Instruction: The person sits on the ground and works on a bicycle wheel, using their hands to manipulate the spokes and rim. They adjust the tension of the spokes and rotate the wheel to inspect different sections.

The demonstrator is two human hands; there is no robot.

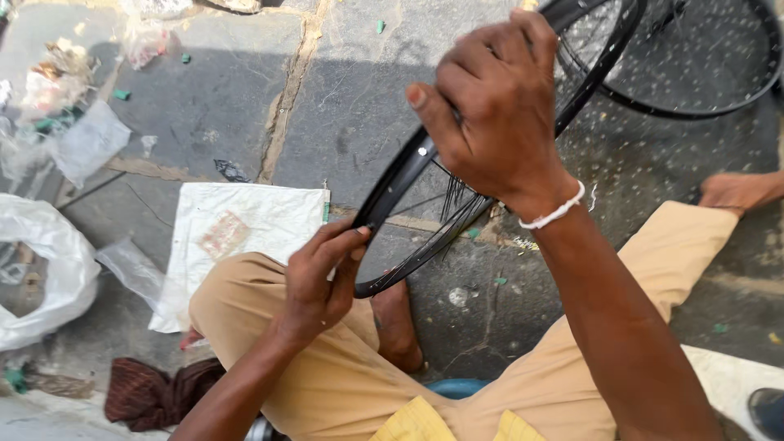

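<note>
At far left a crumpled clear plastic bag (41, 269) and a white woven sack (237, 229) are seen on the stone paving (343, 106). The left hand (318, 282) is closed on the lower edge of the black wheel rim (400, 175), which is held above the lap; the right hand (498, 106) is clamped over its upper arc. The rim is judged light, stiff and smooth, best gripped at opposite edges. Thin loose spokes (453, 200) hang inside it.

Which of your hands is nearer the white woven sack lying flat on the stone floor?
Left. The left hand grips the lower end of the black wheel rim, just right of the white woven sack. The right hand holds the rim higher up, farther right.
</note>
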